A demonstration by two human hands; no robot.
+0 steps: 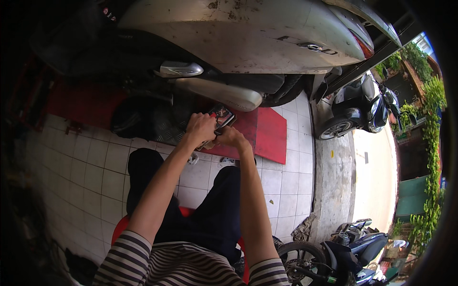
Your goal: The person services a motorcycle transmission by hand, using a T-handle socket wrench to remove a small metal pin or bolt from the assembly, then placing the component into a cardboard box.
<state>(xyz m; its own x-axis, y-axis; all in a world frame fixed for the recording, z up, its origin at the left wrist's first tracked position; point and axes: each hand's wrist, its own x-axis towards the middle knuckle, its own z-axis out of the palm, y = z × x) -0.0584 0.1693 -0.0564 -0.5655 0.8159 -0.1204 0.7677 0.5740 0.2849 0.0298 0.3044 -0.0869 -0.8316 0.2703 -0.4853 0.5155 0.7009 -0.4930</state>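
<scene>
My left hand [201, 128] and my right hand [232, 137] meet close together in front of me, over the near edge of a red platform [271, 133]. Both have their fingers closed. A small bit of red shows at the left hand's fingers, but what that hand grips is too small to name. Whatever is in the right hand is hidden by its fingers. Just beyond them lies a small dark rectangular thing [225, 117] with a pale edge. Above it is a scooter [229, 35] with scuffed silver body panels and a silver exhaust cover [222, 93].
On the platform to the left lies a bulky black thing [131, 117]. White tiles [102, 162] cover the floor, and I sit on a red stool [120, 229]. Two motorbikes, one dark scooter [358, 107] and one blue-black motorcycle [343, 255], stand on the right, by the street.
</scene>
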